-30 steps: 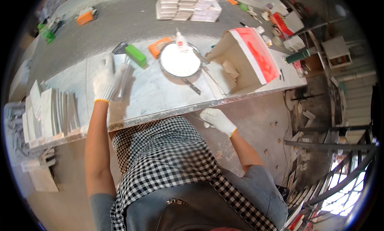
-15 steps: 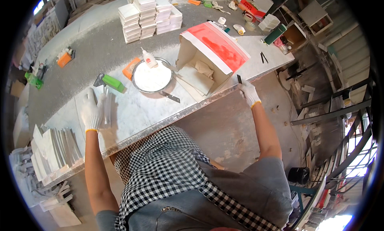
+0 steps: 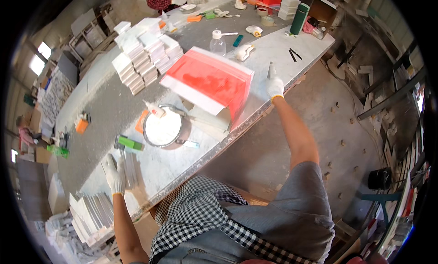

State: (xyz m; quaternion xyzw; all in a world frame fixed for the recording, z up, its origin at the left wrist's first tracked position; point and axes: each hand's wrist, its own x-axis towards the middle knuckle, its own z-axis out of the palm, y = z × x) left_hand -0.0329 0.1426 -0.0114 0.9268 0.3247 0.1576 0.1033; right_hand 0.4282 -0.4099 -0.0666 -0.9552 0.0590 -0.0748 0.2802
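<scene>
My left hand [image 3: 114, 175], in a white knit glove, rests on the tabletop at the left with its fingers stretched out. Beside its thumb stand several thin pale strips [image 3: 131, 170]; whether it touches them I cannot tell. My right hand [image 3: 274, 87], gloved too, is over the table near the right edge and closed around a narrow flat blade [image 3: 272, 70] that points away from me. Between the hands lie a bowl of white powder or paste [image 3: 165, 127] with a small white squeeze bottle [image 3: 154, 109] on it, and a red-and-white carton [image 3: 207, 79].
Stacks of white tiles [image 3: 141, 54] rise at the back left; more tiles [image 3: 93, 213] stand on edge at the near left. A green-handled tool [image 3: 130, 142] lies by the bowl. Farther right are a clear bottle [image 3: 218, 44], a green flask [image 3: 299, 18] and dark sticks [image 3: 295, 55].
My view has swung, so the table and carton appear turned and more of the far room shows. The right hand with the blade has moved from the table's edge to farther over the tabletop.
</scene>
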